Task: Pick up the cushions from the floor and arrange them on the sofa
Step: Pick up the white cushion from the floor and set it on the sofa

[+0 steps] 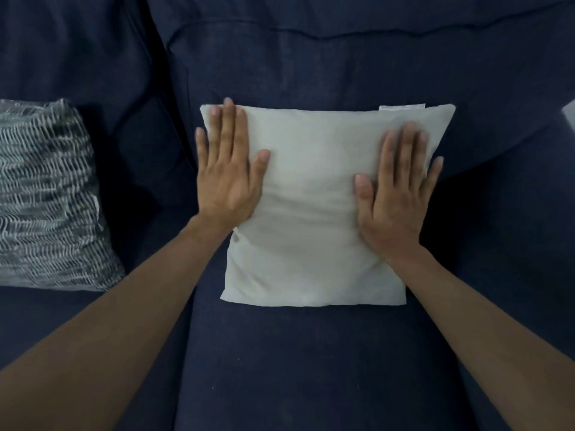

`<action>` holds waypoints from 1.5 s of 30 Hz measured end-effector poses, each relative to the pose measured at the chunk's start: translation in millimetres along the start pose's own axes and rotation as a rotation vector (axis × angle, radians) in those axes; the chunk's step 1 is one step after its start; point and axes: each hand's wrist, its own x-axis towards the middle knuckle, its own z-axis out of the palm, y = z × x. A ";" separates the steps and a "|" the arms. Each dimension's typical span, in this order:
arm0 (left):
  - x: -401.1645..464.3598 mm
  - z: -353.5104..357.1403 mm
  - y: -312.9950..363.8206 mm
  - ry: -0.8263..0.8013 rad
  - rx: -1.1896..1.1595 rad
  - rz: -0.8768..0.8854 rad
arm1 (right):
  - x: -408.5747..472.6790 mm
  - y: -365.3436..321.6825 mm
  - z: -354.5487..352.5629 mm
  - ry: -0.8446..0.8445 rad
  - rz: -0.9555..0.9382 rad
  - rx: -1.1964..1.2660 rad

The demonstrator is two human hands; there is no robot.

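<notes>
A plain white cushion leans upright against the backrest of the dark blue sofa, on the middle seat. My left hand lies flat on the cushion's left side, fingers spread and pointing up. My right hand lies flat on its right side, fingers apart as well. Neither hand grips the cushion; both palms press on its front. A small white label shows at the cushion's top right edge.
A black-and-white patterned cushion stands on the left seat against the backrest. A sliver of a pale object shows at the right edge. Bare blue seat fabric stretches in front of the white cushion.
</notes>
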 end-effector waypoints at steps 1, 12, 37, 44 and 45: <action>-1.2 -5.7 -2.5 0.019 -0.035 -0.058 | -0.9 2.6 -4.0 0.007 0.044 0.021; -77.1 23.3 70.9 0.059 0.006 0.397 | -61.1 -25.6 9.3 0.000 -0.276 0.024; -1.6 1.8 44.8 -0.003 0.078 0.232 | 24.9 -27.8 1.2 0.000 -0.231 0.000; -46.6 -8.7 10.0 0.144 0.032 -0.124 | -10.2 -0.8 -11.3 0.065 0.037 0.045; -59.7 -6.1 21.4 0.167 0.028 -0.080 | -22.9 -6.1 -11.2 0.059 -0.035 0.053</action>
